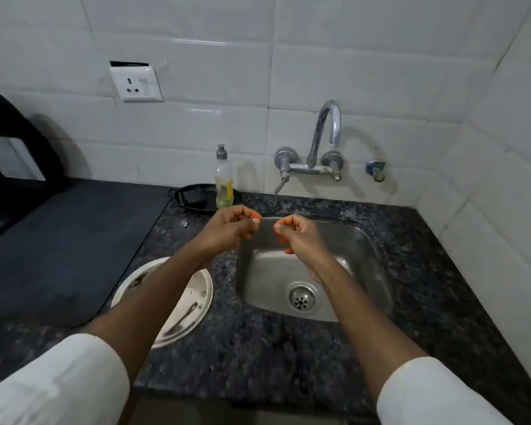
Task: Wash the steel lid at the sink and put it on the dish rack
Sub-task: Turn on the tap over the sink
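The round steel lid (193, 305) lies flat on the dark granite counter, left of the steel sink (362, 265), partly hidden under my left forearm. My left hand (230, 228) hovers over the sink's back left corner with its fingers curled in, holding nothing. My right hand (298, 234) is close beside it over the sink basin, fingers curled the same way and empty. The two hands nearly touch at the fingertips. The tap (325, 133) on the tiled wall is not running.
A dish soap bottle (224, 182) stands behind the sink beside a small black pan (193, 194). A dark mat (59, 240) covers the counter to the left, with a black rack (10, 148) at the far left. A wall socket (137, 84) is above.
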